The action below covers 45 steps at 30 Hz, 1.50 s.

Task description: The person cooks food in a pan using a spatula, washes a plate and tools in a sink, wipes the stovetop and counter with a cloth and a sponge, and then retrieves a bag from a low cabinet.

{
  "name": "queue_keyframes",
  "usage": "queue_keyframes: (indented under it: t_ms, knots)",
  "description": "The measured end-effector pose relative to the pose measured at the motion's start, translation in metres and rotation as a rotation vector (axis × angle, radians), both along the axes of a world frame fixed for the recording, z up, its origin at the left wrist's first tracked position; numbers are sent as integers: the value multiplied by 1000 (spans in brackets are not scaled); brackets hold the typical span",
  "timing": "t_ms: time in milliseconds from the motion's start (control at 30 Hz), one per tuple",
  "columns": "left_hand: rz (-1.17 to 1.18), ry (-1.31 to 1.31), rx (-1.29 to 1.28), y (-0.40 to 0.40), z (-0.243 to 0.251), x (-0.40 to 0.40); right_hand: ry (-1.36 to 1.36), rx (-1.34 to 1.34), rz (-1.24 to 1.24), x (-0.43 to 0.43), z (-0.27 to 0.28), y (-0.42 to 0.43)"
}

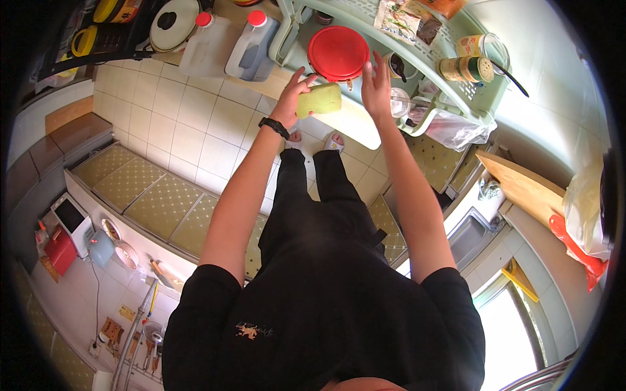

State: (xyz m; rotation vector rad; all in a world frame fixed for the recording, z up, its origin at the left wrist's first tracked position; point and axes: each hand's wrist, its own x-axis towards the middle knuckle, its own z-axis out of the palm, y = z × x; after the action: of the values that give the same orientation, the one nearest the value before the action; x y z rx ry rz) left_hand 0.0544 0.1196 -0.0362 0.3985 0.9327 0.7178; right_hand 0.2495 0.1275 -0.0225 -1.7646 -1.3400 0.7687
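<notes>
My left hand [292, 100], with a black watch on its wrist, grips a yellow-green sponge [320, 100] by its left end. Just beyond the sponge, a container with a round red lid [338, 53] sits on the lower level of a pale green plastic rack [418, 46]. My right hand [376, 90] is raised at the right side of the red lid, fingers apart, with nothing in it. Whether its fingertips touch the lid, I cannot tell. Right of that hand are a cup with a dark utensil [397, 66] and a small clear container [399, 102].
Two plastic jugs with red caps [252, 46] and a pot with a glass lid [174, 24] stand left of the rack. Jars [464, 69] and food packets [398, 22] rest on its upper level. A plastic bag [455, 129] hangs at its right end.
</notes>
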Motion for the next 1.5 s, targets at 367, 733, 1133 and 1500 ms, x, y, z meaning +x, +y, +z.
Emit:
queue_keyframes:
  t_ms: [367,733,1133,1500]
  knots:
    - [43,-13,-55,-17,-1,36,243,4,-163,-9,30,-81]
    - [-285,1334,1228,30,-14,-26,301,-274,2,-28,17,-119]
    - [-840,1499,1136,41,-21,-3,516,-467,-160,-38,-37,-118]
    - [-411,587,577,-21,26,17,662,-385,-221,-8,8,-152]
